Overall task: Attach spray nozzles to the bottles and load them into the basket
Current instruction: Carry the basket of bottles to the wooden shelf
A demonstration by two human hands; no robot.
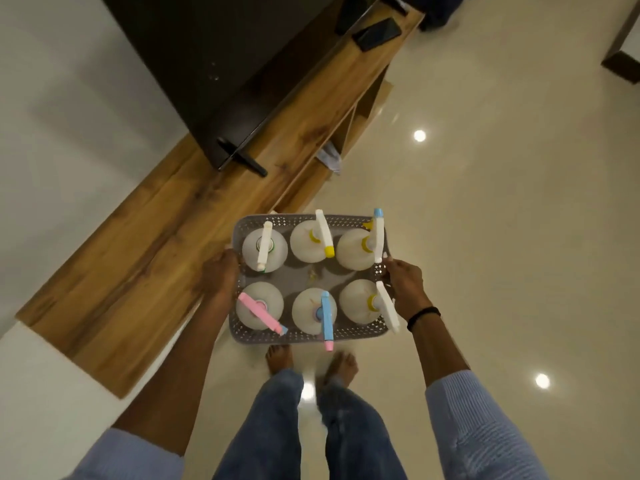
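A grey perforated basket [304, 336] is held in the air above the floor, in front of my legs. Several white bottles stand in it in two rows, each with a spray nozzle on top. The nozzles include a pink one [258, 311], a blue one [326, 318], a white one with a yellow tip [323, 233] and a white one with a blue tip [378, 233]. My left hand [221, 271] grips the basket's left rim. My right hand [403, 280] grips its right rim.
A long wooden TV unit [173, 237] runs diagonally on the left, close to the basket's left side, with a dark television [225, 64] on it. A phone [377, 32] lies at its far end. Glossy tiled floor [502, 220] spreads to the right.
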